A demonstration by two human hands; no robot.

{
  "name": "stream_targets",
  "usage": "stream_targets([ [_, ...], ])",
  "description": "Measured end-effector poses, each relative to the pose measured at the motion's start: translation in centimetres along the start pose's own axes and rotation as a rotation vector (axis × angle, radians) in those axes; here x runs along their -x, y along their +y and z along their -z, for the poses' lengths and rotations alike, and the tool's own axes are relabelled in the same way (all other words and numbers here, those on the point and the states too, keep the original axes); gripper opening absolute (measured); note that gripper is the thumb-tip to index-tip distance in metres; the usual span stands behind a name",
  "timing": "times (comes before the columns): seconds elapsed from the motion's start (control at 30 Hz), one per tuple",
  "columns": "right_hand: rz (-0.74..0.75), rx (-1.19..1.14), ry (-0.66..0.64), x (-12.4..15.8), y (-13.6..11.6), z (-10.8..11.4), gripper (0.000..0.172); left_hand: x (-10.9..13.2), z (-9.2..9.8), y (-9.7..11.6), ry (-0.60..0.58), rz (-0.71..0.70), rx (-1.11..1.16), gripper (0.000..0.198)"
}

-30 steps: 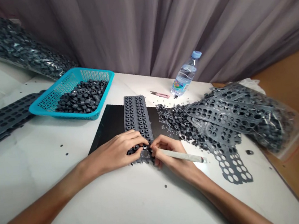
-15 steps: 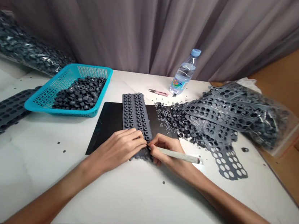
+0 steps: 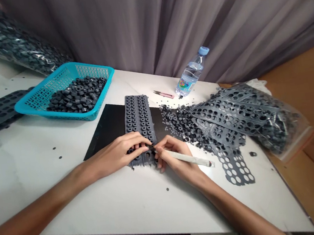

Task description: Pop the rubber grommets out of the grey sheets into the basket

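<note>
One blue basket (image 3: 41,105), one water bottle (image 3: 190,73), two hands (image 3: 121,152).

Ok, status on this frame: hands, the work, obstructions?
Left hand pressing rubber sheet. Right hand gripping white tool, tip at sheet's near end. Loose rings alongside, clear.

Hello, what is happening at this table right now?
A person works on a grey rubber sheet of small rings that lies on a black mat. The left hand presses on the sheet's near end, while the right hand holds a white stick with its tip at the sheet. Loose rings lie beside it, more fill a blue basket, and emptied sheets are piled to the right.
</note>
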State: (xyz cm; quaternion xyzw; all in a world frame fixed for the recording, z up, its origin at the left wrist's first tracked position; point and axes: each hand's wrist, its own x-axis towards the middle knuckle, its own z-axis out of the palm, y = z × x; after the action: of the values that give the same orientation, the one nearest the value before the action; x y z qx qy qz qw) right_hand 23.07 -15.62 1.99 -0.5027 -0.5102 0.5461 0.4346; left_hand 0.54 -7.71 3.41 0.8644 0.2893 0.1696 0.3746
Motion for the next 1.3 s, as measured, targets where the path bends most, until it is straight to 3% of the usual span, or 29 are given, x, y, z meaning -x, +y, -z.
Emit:
stream_targets([
  [0.63,-0.010,0.006,-0.054,-0.6,0.2,0.3,0.009,0.0,-0.1,0.1,0.054,-0.105,-0.139,0.016],
  [0.93,0.029,0.237,-0.053,-0.1,-0.4,0.2,0.012,0.0,-0.9,0.0,0.043,-0.274,-0.242,0.020],
  [0.97,0.032,0.256,-0.050,0.0,-0.4,0.2,0.013,0.1,-0.8,0.2,0.097,-0.292,-0.222,0.020],
  [1.03,0.030,0.250,-0.041,0.0,-0.3,0.1,0.014,0.0,-0.2,0.4,0.314,-0.238,-0.106,0.014],
  [1.1,0.018,0.204,-0.026,0.0,-0.1,0.0,0.013,-0.2,0.9,0.7,0.561,-0.086,0.109,0.008],
  [1.13,0.007,0.166,-0.023,-0.1,0.1,0.0,0.012,-0.3,1.5,0.7,0.616,-0.014,0.237,0.009],
  [1.2,-0.019,0.071,-0.013,-0.3,0.2,0.1,0.011,-0.5,2.5,0.6,0.573,0.090,0.467,0.012],
  [1.3,-0.021,-0.058,0.040,-0.6,-0.1,0.6,0.009,-0.6,2.5,0.6,0.372,0.204,0.681,0.017],
])
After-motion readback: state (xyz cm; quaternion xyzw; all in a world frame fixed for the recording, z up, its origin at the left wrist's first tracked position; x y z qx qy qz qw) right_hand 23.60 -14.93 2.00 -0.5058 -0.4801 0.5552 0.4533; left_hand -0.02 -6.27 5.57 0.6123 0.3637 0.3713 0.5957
